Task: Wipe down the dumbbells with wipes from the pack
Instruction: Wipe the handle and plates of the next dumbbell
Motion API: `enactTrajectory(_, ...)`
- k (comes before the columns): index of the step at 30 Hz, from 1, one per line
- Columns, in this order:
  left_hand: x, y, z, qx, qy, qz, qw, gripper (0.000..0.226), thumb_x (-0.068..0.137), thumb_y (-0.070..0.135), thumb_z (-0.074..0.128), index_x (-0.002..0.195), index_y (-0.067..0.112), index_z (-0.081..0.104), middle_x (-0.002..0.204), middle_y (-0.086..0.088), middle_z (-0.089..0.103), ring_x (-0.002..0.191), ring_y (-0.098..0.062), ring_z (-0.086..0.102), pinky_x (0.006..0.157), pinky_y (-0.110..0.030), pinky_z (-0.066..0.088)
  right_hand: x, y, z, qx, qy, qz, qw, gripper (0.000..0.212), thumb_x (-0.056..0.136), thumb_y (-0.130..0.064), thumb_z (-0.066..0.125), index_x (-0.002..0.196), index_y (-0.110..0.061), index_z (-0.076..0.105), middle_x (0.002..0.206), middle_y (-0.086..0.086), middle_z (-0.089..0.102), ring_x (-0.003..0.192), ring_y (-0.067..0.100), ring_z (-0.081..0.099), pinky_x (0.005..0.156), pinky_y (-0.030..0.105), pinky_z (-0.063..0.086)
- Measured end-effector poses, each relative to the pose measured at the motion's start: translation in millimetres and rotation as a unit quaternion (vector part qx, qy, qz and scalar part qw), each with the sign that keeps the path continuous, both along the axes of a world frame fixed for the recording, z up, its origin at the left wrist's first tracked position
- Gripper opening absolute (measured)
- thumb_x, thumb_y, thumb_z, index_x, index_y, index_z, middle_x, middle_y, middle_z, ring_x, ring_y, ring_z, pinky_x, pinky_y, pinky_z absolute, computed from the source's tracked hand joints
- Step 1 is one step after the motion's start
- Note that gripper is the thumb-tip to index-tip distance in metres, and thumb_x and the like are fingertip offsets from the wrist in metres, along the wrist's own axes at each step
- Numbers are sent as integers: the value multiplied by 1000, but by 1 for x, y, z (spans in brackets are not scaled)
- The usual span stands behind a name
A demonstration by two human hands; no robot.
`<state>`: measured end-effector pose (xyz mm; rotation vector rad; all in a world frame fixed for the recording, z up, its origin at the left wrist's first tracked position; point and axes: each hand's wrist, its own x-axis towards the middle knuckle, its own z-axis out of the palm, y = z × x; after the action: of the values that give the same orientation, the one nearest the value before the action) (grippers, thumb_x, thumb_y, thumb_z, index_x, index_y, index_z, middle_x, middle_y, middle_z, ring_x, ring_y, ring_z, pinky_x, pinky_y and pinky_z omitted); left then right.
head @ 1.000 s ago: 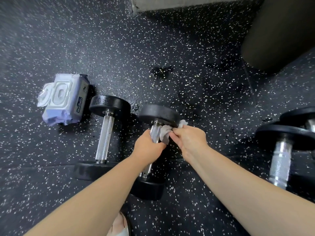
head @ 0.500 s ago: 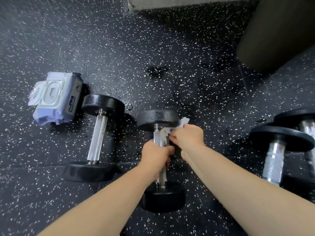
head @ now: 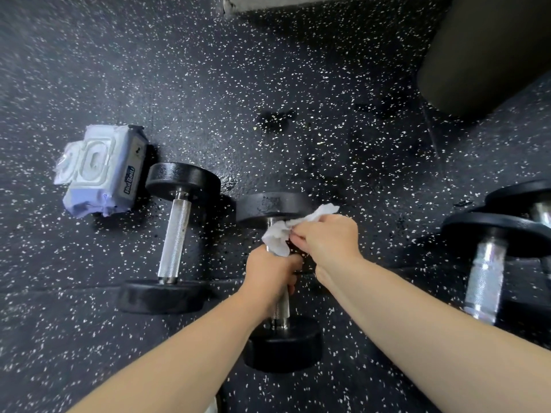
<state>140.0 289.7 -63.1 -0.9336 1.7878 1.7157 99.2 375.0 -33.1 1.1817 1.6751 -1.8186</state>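
A black dumbbell point(head: 277, 338) with a steel handle lies on the speckled rubber floor in the middle of the view. My left hand point(head: 269, 277) grips its handle. My right hand point(head: 326, 238) pinches a crumpled white wipe point(head: 280, 234) against the top of the handle, just under the far weight head. A second dumbbell point(head: 174, 234) lies to the left, untouched. The pack of wipes point(head: 101, 171) rests beyond it at the left, its lid flipped open.
Two more dumbbells point(head: 489, 257) lie at the right edge, one partly cut off. A large dark rounded object point(head: 489, 46) fills the upper right corner. A pale wall base point(head: 268, 3) runs along the top.
My left hand has slid down the handle toward the near head. My right hand has brought the wipe up against the handle's far end. The view has shifted slightly.
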Motion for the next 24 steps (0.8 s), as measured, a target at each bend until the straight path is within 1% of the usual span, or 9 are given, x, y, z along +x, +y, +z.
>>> enactTrajectory(3,5,-3,-2,6,-17,-2,1000,22,73,-10,57,68,9,49,52,-5,44,36,-12,35,39,-22,33,-3,-2,-24,36,-40,16,998,7,74,4,65,76,-2,63,86,20,71,82,34,71,79,50,58)
enactTrajectory(8,4,-5,-1,22,-41,-15,999,20,74,-10,56,73,9,52,51,-3,42,37,-11,34,42,-23,32,-2,-1,-39,83,-67,25,994,8,78,0,65,86,-2,66,82,15,71,78,31,71,77,48,59)
enactTrajectory(12,2,-11,1,28,-63,-23,997,19,76,-8,58,70,9,51,50,-3,42,40,-14,37,42,-24,37,1,5,-37,-13,-78,-8,997,10,77,10,67,83,1,67,80,15,72,71,28,72,71,37,60)
enactTrajectory(14,0,-16,2,-59,-43,-57,996,10,79,4,64,79,7,55,61,-5,53,50,-17,50,51,-29,49,3,7,-32,-36,-61,-2,997,12,79,10,68,87,1,67,86,16,72,68,24,71,62,28,58)
enactTrajectory(15,0,-19,2,-132,-30,-100,986,16,81,14,66,89,8,54,72,-4,59,61,-19,57,62,-33,53,5,8,-28,-37,-52,5,998,15,79,8,69,92,1,66,86,16,72,66,22,71,57,25,57)
enactTrajectory(18,1,-20,8,-264,-12,-194,945,30,89,32,57,106,12,42,96,-3,55,90,-26,58,82,-37,49,11,9,-18,-23,-28,52,998,21,83,-2,69,103,-1,61,78,14,71,52,14,66,43,18,50)
enactTrajectory(20,4,-17,10,-262,-20,-189,946,31,90,24,56,112,11,40,102,-5,56,93,-26,56,77,-35,46,15,7,-13,-19,-29,91,995,8,86,-3,67,92,-1,61,69,13,67,42,9,60,37,15,43)
enactTrajectory(22,4,-15,8,-234,-36,-144,961,37,82,15,62,114,10,43,104,-7,58,89,-22,55,69,-31,43,18,7,-10,-30,-43,111,992,12,87,0,64,77,-3,57,65,13,61,36,5,53,35,13,38)
enactTrajectory(24,2,-16,3,-206,-46,-97,973,38,73,11,66,107,9,50,97,-8,61,82,-21,56,66,-30,44,17,8,-9,-44,-49,108,992,5,87,-1,64,82,-2,61,71,15,66,43,8,58,40,13,43)
